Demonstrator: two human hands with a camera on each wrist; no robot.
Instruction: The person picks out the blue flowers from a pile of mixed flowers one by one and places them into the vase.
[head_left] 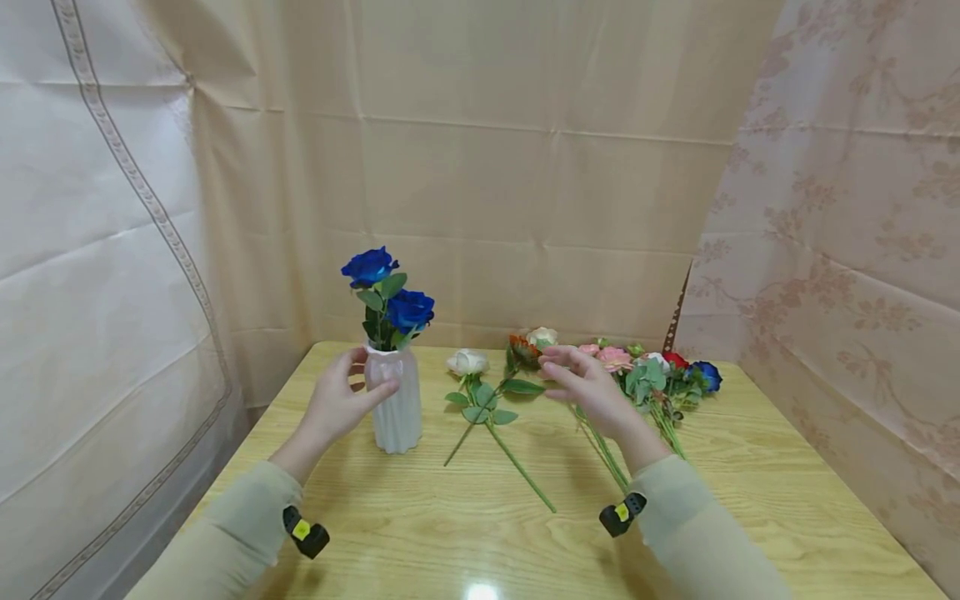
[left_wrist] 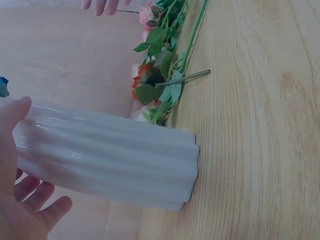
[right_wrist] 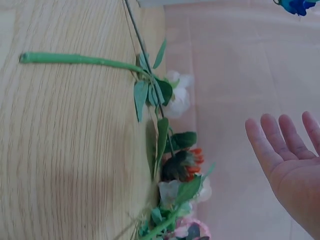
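Observation:
A ribbed white vase (head_left: 397,404) stands upright on the table with two blue roses (head_left: 410,310) in it, green leaves below the blooms. Around the vase's upper part is my left hand (head_left: 337,393), thumb on one side and curved fingers on the other; in the left wrist view the thumb (left_wrist: 19,111) lies against the glossy wall. My right hand (head_left: 592,392) is raised over the table with nothing in it, its fingers extended. A white rose (head_left: 467,362) and an orange flower (head_left: 525,350) lie between the hands, their stems crossing.
Right of centre lies a heap of flowers: pink blooms (head_left: 615,358), a red one (head_left: 675,360) and a blue rose (head_left: 705,377), with stems toward me. Another whitish flower (head_left: 542,337) lies at the back. A beige curtain (head_left: 525,183) hangs behind the wooden table (head_left: 420,533).

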